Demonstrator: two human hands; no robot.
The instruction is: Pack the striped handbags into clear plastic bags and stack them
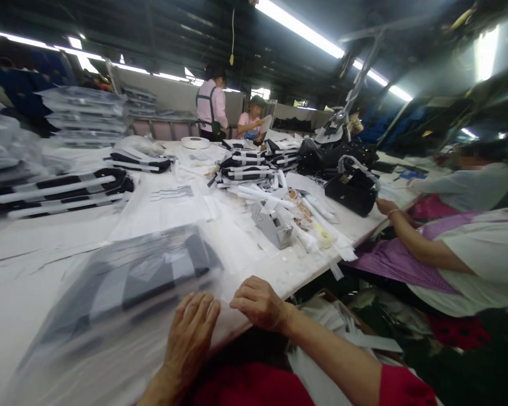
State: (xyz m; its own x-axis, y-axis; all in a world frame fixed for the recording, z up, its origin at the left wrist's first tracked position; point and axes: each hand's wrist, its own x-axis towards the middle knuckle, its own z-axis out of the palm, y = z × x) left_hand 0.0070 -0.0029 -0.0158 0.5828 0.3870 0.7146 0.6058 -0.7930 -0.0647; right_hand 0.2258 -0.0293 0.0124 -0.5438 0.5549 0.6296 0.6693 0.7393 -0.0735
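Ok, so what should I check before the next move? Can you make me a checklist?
1. Clear bag resting on the white table: ok, it lies there with something black and white inside.
2. Left grip at the bag: ok, it is by the near edge.
3. Right grip holding plastic: cannot tell, its fingers are curled near the bag's right corner.
4. Bag closed: cannot tell, it is blurred.
5. Gray holder away from the bag: ok, there is a gap.
6. Table tidy: not ok, white strips lie in a jumble.
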